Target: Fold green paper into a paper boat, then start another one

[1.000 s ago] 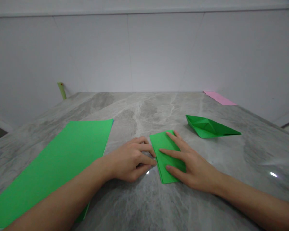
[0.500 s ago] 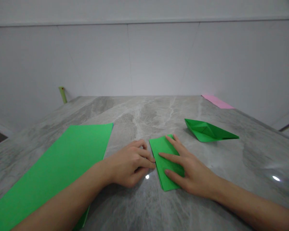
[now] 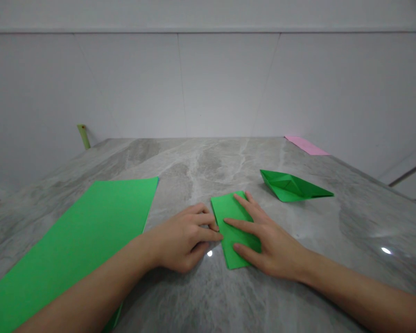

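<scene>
A folded green paper (image 3: 230,249) lies flat on the marble-patterned tabletop, its layers showing along the near edge. My right hand (image 3: 272,240) rests over its right part with fingers spread, pressing it down. At the paper's left edge is my left hand (image 3: 189,238), its fingers curled in and the index fingertip touching that edge. Nothing shows between the left fingers. Beyond my right hand sits a green folded paper boat (image 3: 294,186), apart from both hands. Part of the folded paper is hidden under my right hand.
Large green sheets (image 3: 100,222) lie in a stack at the left, beneath my left forearm. A pink paper (image 3: 307,145) is at the far right edge of the tabletop (image 3: 215,162). A light green object (image 3: 83,136) stands by the wall at the far left.
The view has shifted slightly, so everything appears a little further left. My left index fingertip has moved slightly along the folded paper's left edge. The right hand stays spread on the paper.
</scene>
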The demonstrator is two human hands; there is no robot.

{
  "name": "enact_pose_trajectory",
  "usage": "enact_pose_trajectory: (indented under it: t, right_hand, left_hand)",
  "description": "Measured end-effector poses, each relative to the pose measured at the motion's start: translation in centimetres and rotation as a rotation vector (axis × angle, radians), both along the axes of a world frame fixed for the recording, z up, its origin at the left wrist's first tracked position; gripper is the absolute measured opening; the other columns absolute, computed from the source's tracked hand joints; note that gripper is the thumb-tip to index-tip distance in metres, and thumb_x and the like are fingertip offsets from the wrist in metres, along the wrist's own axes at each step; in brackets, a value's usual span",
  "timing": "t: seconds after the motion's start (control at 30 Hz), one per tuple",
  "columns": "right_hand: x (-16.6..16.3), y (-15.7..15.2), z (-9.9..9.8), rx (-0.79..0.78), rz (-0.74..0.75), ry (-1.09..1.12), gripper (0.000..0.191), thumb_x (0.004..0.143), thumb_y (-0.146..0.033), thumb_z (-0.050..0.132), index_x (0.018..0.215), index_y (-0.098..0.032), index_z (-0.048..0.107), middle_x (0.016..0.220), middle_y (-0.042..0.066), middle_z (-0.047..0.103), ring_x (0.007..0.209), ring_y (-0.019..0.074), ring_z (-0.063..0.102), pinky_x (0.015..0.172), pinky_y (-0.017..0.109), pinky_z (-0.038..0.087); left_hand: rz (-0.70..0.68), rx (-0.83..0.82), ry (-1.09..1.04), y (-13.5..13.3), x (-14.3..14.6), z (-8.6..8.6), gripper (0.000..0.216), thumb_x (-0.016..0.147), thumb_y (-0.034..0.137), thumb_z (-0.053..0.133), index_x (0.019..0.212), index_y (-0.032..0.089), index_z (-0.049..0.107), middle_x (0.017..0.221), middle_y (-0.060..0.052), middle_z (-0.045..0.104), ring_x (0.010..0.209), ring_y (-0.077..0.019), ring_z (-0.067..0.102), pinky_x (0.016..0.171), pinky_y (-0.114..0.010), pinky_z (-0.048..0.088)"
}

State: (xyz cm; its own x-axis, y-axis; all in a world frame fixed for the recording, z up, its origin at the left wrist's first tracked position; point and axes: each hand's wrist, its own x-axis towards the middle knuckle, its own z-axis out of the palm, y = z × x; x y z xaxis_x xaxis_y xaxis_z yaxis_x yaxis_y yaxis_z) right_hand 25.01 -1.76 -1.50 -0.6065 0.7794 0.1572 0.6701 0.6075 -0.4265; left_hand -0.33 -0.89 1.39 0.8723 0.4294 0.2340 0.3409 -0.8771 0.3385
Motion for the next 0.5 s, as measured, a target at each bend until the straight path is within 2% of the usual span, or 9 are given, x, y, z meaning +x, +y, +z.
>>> enact_pose_trajectory:
  t: [0.2,0.37,0.5]
  right_hand:
    - [0.53,-0.25,0.77,-0.041,0.092,-0.042,0.063,0.078,-0.051,0.073,0.137,-0.032,0.059,0.166,0.007,0.006,0.148,0.0447,-0.004,0.113,0.069,0.019]
    - [0.53,-0.41,0.68,-0.038,0.123,-0.075,0.072,0.074,-0.052,0.076,0.14,-0.035,0.055,0.167,0.006,0.004,0.148,0.0443,-0.005,0.113,0.068,0.016]
    - [0.44,-0.57,0.56,-0.025,0.138,-0.065,0.069,0.075,-0.051,0.075,0.14,-0.036,0.054,0.166,0.006,0.007,0.148,0.0441,-0.004,0.113,0.069,0.017]
  left_hand:
    - [0.008,-0.018,-0.006,-0.05,-0.12,-0.04,0.027,0.085,0.01,0.054,0.107,0.017,0.069,0.101,-0.009,0.064,0.097,-0.0237,0.055,0.094,-0.041,0.046]
    - [0.01,-0.019,-0.004,-0.16,-0.14,-0.17,0.028,0.085,0.011,0.054,0.108,0.018,0.069,0.102,-0.009,0.063,0.1,-0.0237,0.055,0.097,-0.042,0.045]
    - [0.038,-0.005,0.013,-0.2,-0.3,-0.42,0.028,0.086,0.014,0.056,0.11,0.018,0.069,0.108,-0.01,0.059,0.103,-0.0249,0.054,0.097,-0.043,0.046]
